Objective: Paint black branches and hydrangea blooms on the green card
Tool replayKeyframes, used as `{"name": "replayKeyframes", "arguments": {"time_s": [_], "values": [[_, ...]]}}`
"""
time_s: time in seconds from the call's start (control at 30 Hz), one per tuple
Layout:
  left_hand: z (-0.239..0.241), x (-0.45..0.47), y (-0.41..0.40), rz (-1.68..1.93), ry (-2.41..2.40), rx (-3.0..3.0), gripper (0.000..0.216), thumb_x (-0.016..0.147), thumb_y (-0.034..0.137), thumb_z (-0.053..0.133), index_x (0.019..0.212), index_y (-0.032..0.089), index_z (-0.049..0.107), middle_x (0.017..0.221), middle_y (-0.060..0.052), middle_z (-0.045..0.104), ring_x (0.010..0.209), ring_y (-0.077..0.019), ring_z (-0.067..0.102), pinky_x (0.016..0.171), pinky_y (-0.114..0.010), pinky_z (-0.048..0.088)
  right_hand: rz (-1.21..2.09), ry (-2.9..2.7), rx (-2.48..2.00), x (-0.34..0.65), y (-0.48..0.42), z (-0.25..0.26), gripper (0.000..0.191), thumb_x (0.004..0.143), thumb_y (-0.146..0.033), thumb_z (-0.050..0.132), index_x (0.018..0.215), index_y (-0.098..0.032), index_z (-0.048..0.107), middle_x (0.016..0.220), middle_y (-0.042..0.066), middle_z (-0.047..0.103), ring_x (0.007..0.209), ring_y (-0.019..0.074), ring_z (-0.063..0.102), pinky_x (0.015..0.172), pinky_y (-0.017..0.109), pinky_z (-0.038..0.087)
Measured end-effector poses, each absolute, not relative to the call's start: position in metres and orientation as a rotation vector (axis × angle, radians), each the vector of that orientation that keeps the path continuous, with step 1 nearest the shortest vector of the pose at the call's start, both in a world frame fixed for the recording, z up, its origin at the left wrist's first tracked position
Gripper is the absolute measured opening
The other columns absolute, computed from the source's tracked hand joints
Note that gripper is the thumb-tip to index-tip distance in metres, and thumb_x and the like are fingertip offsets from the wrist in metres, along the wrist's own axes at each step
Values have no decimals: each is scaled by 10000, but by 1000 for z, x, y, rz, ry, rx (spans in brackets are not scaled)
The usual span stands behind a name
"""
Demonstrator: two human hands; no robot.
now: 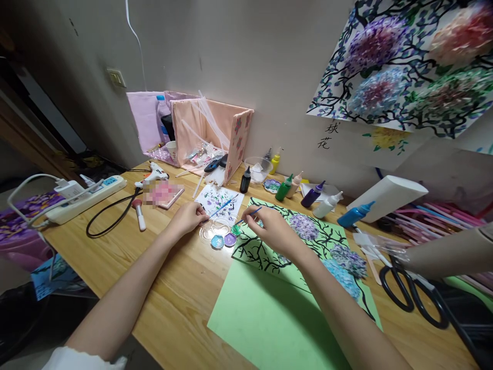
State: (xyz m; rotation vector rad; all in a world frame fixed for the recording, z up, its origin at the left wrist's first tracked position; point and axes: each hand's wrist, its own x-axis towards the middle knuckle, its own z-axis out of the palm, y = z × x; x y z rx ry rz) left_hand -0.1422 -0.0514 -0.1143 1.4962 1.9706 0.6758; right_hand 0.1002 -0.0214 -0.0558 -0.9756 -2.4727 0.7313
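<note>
My left hand (188, 218) is closed, its fingertips pinching the upper left edge of a clear flower-shaped paint palette (206, 236). Blue, purple and green paint fill some of the palette's wells. In my right hand (267, 226) is a thin blue paintbrush (254, 211), its tip down at the green well. Beneath that hand lies a green sheet (257, 253) painted with black branches and purple and blue flower clusters. A second blue paintbrush (224, 205) rests on a paint-spotted white paper (206, 196) behind the palette.
Several paint bottles, including a green one (284, 188) and a black one (245, 180), stand along the back. Big black-handled scissors (396, 288) lie at right. A glue gun (153, 173) and power strip (87, 199) are at left. Plain green paper (265, 324) lies in front.
</note>
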Motion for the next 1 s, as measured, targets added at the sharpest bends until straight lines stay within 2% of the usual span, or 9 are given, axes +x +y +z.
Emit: {"name": "replayKeyframes", "arguments": {"time_s": [0.17, 0.33, 0.67, 0.83, 1.0], "values": [[-114, -142, -52, 682, 1966, 1494, 234, 664, 384, 651, 658, 158, 591, 602, -28, 644, 566, -174, 607, 528, -245, 382, 798, -2491, -963, 100, -21, -56, 198, 844, -168, 429, 802, -192, 621, 758, 20, 641, 681, 136, 563, 617, 251, 382], [-114, -142, -53, 676, 1970, 1502, 225, 677, 378, 639, 658, 159, 590, 605, -32, 644, 577, -176, 607, 526, -244, 375, 785, -2472, -968, 102, -21, -55, 204, 844, -172, 428, 819, -192, 630, 790, 31, 651, 723, 149, 577, 644, 260, 390], [-113, -142, -53, 673, 1979, 1497, 215, 673, 364, 655, 644, 159, 596, 590, -21, 639, 565, -170, 602, 543, -246, 378, 796, -2475, -956, 103, -20, -55, 187, 834, -165, 437, 794, -196, 618, 745, 16, 646, 668, 133, 568, 607, 244, 382], [-115, -143, -52, 681, 1972, 1495, 222, 673, 371, 654, 658, 159, 590, 599, -22, 645, 573, -175, 613, 545, -246, 381, 689, -2468, -1001, 104, -19, -55, 168, 830, -165, 449, 801, -189, 613, 755, 27, 640, 699, 146, 568, 622, 251, 379], [-116, -143, -51, 675, 1960, 1510, 230, 679, 378, 643, 658, 157, 586, 569, -25, 639, 562, -178, 613, 533, -246, 380, 785, -2480, -987, 104, -20, -54, 177, 847, -181, 434, 806, -193, 606, 760, 19, 635, 686, 136, 563, 613, 247, 384]]}}
